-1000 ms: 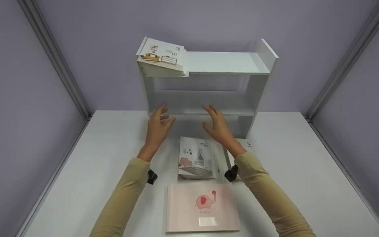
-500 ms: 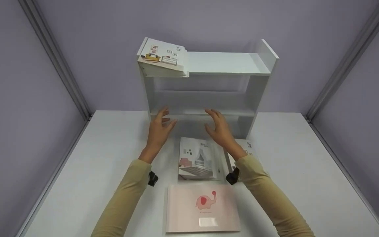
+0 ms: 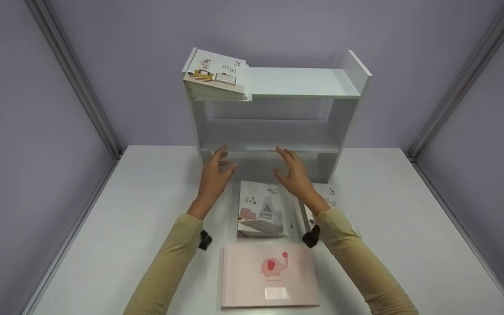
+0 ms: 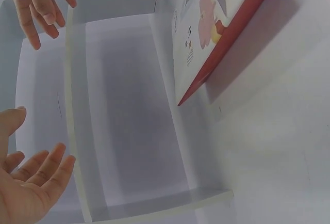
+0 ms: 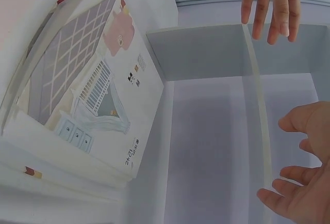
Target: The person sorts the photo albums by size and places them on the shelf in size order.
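Both hands hover in front of a white shelf unit (image 3: pixel 295 83), palms facing each other with a gap between them. My left hand (image 3: pixel 215 175) has relaxed, slightly bent fingers and holds nothing. Likewise bare, my right hand (image 3: pixel 295 175) has its thumb spread from the fingers. Below and between them on the table lies a book with a grey tent and pink armchair on its cover (image 3: pixel 260 210); its red edge shows in the left wrist view. Partly hidden under the right forearm is another white book (image 3: pixel 328 199).
A pink book with an elephant (image 3: pixel 269 275) lies nearest me on the white table (image 3: pixel 409 227). Several white books (image 3: pixel 217 72) are stacked at a tilt on the shelf's top left. Grey-lilac walls (image 3: pixel 37 131) enclose the table at the back and sides.
Both hands have drawn slightly down toward me, the left also a little to the right. The books and shelf stay where they were.
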The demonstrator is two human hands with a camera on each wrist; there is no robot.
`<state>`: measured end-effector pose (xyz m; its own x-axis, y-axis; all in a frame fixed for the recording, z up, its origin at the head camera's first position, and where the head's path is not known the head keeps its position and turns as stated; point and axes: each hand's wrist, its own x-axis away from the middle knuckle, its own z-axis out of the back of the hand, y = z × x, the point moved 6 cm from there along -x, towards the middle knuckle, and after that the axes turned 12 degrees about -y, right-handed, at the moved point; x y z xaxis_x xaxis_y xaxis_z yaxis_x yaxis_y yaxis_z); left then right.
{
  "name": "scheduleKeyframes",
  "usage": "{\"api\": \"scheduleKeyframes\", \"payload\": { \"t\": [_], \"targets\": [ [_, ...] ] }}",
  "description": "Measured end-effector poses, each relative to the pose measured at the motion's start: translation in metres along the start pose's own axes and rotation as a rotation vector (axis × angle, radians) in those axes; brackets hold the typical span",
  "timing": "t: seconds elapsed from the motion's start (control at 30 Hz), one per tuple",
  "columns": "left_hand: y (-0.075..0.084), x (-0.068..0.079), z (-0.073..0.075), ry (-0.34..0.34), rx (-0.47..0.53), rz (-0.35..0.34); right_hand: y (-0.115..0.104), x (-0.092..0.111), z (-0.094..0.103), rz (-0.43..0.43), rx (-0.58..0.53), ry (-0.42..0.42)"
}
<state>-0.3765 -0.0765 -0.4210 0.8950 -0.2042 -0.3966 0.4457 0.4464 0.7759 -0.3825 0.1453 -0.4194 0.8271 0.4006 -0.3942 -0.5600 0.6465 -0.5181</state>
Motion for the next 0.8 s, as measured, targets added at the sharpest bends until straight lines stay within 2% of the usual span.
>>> {"api": "scheduleKeyframes", "payload": {
  "t": [0.43, 0.7, 0.8],
  "targets": [
    [-0.012, 0.007, -0.013, -0.045, 0.006, 0.05, 0.012, 0.008, -0.007, -0.086, -0.024, -0.081],
    [-0.017, 0.011, -0.02, -0.061, -0.008, 0.064, 0.012, 0.014, -0.008, -0.059, -0.045, -0.048],
    [-0.018, 0.013, -0.023, -0.071, -0.014, 0.065, 0.015, 0.016, -0.01, -0.074, -0.06, -0.057]
  ]
}}
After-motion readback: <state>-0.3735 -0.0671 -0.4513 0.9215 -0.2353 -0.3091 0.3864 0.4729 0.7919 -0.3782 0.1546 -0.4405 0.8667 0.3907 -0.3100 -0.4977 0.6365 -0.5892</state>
